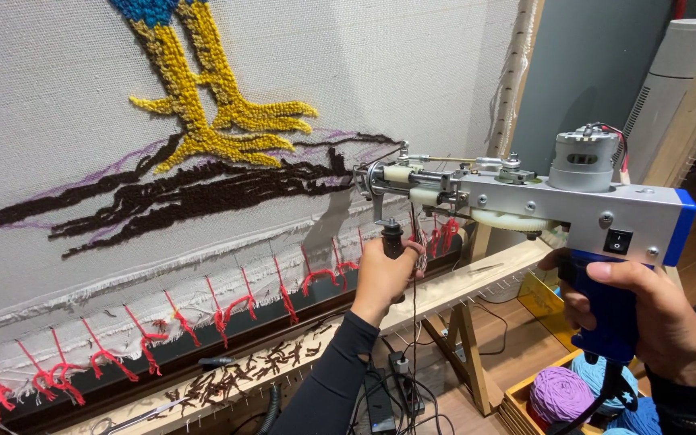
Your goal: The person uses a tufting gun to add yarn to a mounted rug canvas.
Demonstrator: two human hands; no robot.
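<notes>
I hold a tufting gun point(525, 201), silver metal with a blue grip, level in front of a stretched pale cloth point(364, 64). My right hand point(654, 310) is wrapped around the blue pistol grip. My left hand point(382, 278) grips the short black front handle under the gun's nose. The needle tip point(364, 179) touches the cloth at the right end of a dark brown tufted patch point(203, 193). Above the patch runs a yellow tufted shape point(219, 113) with a blue top point(151, 8). Thin brown yarn hangs down past my left hand.
The cloth is laced with red yarn point(227, 310) onto a wooden frame point(477, 278) with a row of pins. Brown yarn scraps point(243, 374) lie on the lower rail. A wooden box holds purple point(561, 395) and blue yarn balls point(638, 415). Cables and a power strip point(388, 395) lie on the floor.
</notes>
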